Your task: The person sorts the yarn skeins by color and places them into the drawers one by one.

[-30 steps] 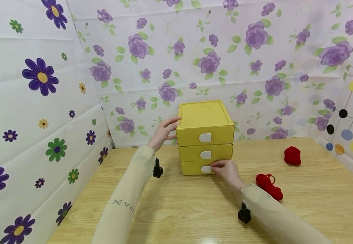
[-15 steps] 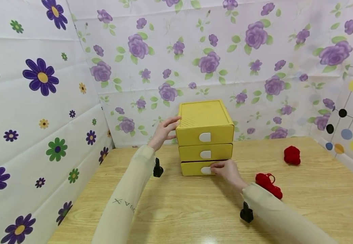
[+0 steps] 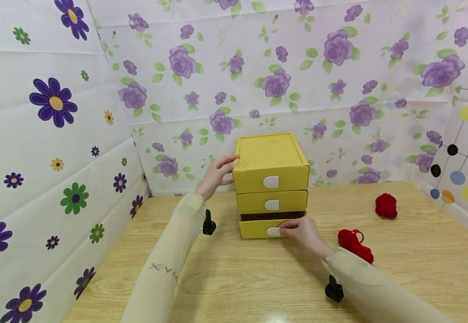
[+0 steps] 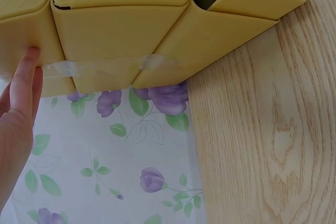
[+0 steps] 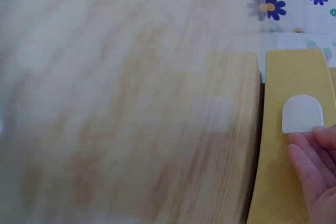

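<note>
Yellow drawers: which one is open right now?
The bottom drawer, whose white tab the right hand pinches. A dark opening shows above its front, while the middle drawer and top drawer are closed.

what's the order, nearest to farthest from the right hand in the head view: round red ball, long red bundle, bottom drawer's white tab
1. White tab: on the bottom drawer, pinched by the right hand.
2. Long red bundle: on the table, right of that hand.
3. Round red ball: also right, farther back.
</note>
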A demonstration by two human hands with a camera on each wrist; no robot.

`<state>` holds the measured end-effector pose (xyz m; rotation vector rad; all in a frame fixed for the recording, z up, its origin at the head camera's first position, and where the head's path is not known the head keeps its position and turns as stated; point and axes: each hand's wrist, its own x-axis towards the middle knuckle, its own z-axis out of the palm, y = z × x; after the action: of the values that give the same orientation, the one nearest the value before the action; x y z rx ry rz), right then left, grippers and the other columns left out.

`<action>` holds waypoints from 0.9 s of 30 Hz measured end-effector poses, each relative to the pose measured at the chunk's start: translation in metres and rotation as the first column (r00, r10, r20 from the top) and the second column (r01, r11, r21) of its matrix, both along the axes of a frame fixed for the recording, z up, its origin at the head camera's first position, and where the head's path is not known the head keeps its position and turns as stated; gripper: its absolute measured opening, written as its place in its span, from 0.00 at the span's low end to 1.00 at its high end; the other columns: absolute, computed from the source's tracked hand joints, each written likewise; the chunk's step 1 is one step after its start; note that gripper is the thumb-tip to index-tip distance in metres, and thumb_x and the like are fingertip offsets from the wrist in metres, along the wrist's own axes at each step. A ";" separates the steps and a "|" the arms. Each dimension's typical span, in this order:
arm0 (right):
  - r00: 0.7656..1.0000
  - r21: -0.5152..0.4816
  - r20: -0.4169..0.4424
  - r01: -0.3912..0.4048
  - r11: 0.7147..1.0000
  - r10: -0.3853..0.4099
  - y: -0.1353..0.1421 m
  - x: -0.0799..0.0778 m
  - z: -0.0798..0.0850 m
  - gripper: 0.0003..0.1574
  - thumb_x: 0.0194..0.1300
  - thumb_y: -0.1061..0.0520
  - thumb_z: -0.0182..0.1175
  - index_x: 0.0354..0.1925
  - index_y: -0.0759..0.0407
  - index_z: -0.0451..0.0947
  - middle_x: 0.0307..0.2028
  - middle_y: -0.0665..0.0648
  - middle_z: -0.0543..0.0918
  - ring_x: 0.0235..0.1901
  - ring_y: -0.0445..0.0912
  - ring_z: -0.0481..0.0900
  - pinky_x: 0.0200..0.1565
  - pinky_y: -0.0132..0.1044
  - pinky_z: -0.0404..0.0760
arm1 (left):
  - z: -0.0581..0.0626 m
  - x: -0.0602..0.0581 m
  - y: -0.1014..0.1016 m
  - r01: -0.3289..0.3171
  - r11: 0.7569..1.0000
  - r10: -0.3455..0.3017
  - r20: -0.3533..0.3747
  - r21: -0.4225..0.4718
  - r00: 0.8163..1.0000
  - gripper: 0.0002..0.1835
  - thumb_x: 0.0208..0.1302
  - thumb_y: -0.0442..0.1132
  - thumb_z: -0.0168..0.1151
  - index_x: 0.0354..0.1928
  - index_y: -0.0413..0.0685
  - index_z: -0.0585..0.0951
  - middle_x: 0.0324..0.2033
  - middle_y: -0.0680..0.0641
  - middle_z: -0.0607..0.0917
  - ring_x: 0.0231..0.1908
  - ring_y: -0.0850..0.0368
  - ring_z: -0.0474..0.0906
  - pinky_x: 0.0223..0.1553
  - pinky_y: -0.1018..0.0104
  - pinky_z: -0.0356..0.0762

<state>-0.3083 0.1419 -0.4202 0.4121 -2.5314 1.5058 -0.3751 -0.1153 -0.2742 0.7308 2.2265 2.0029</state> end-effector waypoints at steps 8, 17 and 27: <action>0.999 0.049 -0.029 -0.029 0.998 0.030 0.004 0.010 -0.001 0.03 0.51 0.65 0.67 0.29 0.62 0.85 0.27 0.53 0.83 0.25 0.41 0.75 0.27 0.31 0.75 | 0.001 0.002 0.001 0.001 1.000 -0.001 0.003 -0.010 1.000 0.23 0.68 0.40 0.50 0.64 0.43 0.66 0.60 0.45 0.65 0.51 0.48 0.67 0.47 0.50 0.70; 0.993 0.086 -0.088 -0.075 0.993 0.082 0.007 0.016 -0.001 0.02 0.51 0.65 0.67 0.28 0.62 0.84 0.26 0.51 0.82 0.24 0.41 0.75 0.25 0.31 0.75 | -0.005 -0.008 0.000 -0.006 1.000 0.006 0.004 0.012 1.000 0.23 0.68 0.41 0.51 0.63 0.45 0.68 0.59 0.47 0.67 0.50 0.48 0.67 0.46 0.51 0.71; 0.991 0.110 -0.080 -0.102 0.989 0.111 0.010 0.027 -0.001 0.02 0.52 0.63 0.67 0.28 0.61 0.85 0.25 0.50 0.83 0.24 0.40 0.76 0.24 0.31 0.76 | -0.014 -0.018 -0.001 -0.026 1.000 0.026 0.000 0.009 1.000 0.22 0.67 0.44 0.52 0.62 0.49 0.69 0.58 0.50 0.67 0.50 0.49 0.67 0.44 0.54 0.73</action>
<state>-0.2816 0.1524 -0.4214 0.6236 -2.5662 1.3607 -0.3927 -0.1165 -0.2880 0.7068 2.2398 2.0255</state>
